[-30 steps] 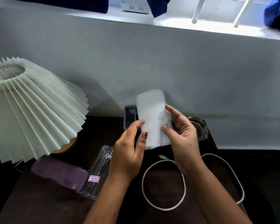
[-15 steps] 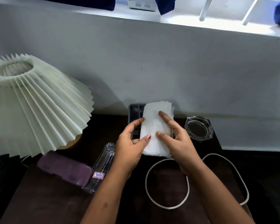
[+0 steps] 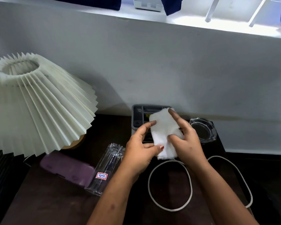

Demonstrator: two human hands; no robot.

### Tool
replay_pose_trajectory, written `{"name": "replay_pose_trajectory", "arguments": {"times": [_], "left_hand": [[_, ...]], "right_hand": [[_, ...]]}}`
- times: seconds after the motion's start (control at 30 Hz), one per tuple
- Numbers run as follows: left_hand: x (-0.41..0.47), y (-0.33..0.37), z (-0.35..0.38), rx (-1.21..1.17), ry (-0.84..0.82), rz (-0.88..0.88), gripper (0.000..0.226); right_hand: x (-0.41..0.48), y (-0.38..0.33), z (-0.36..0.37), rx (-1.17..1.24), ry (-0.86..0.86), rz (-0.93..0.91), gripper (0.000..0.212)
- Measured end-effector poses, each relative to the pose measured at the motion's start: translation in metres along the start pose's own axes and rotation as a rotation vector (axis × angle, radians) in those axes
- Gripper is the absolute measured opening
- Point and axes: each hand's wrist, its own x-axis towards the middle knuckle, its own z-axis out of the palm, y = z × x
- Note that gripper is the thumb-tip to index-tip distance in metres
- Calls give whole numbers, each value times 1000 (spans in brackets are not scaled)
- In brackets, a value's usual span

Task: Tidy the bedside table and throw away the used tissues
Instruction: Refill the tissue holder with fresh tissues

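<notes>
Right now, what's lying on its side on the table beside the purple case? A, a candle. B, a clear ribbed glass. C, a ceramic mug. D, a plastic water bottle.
B: a clear ribbed glass lies on its side beside the purple case, while the left hand and right hand hold the tissue.

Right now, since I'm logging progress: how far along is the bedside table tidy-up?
Done: nothing visibly; no bin in view. In hand: left hand and right hand hold a white tissue over the grey device. Left: binning it, then the tipped glass tumbler, purple case, loose white cable and glass ashtray.
</notes>
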Motion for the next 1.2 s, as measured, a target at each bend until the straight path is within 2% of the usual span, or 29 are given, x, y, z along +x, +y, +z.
{"name": "replay_pose_trajectory", "arguments": {"times": [0.13,0.3,0.47,0.73,0.8,0.9,1.07,1.2], "left_hand": [[-3,4,0,-128,-65,-47,74],[-4,5,-3,-167,-132,-103,75],[-1,4,0,-118,-48,-43,60],[2,-2,-1,110,31,118,74],[2,-2,0,122,3,134,75],[-1,0,5,25,-122,140,75],[-6,9,14,-175,-224,169,75],[-8,13,12,-286,-222,177,66]], "right_hand": [[0,-1,-6,301,-39,109,52],[1,-2,-5,408,-12,178,40],[1,1,-4,381,-31,185,43],[1,5,-4,262,-17,148,36],[1,3,-2,117,25,67,38],[-2,-4,3,-140,68,-121,46],[-4,-6,12,-82,10,-204,45],[-5,-7,15,-148,97,-238,48]]}}
